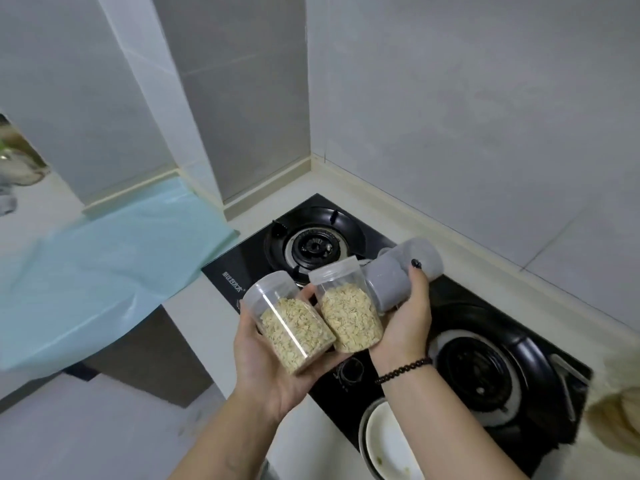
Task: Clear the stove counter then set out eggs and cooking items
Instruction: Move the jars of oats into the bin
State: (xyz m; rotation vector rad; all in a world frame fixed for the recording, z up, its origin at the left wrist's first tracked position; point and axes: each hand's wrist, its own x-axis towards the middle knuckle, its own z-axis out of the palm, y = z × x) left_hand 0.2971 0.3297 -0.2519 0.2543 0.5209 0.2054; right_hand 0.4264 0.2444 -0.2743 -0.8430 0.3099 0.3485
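Spreading pale across the lower part of the view, the tabletop (194,306) runs into a corner of grey tiled walls (450,116), and a light green sheet (104,258) drapes over its left stretch and hangs off the front edge. Set into the tabletop is a black glass gas stove (408,296) with two burners, the far one (313,245) bare and the near one (485,368) partly hidden behind the right forearm. White plates (388,445) sit stacked at the stove's front edge, with greenish smears on the top one. Both hands are raised together over the stove, between the two burners, and each is clamped on containers. The left hand (270,362), palm up, cradles a clear lidded jar of oats (291,323) with its fingers curled under it. The right hand (405,317) holds a second jar of oats (346,310) against its palm, touching the first jar, while its thumb with a dark painted nail presses over a grey container (398,275) lying sideways above that jar. A black beaded bracelet (405,368) circles the right wrist. At the right edge something pale yellow shows, too blurred to tell.
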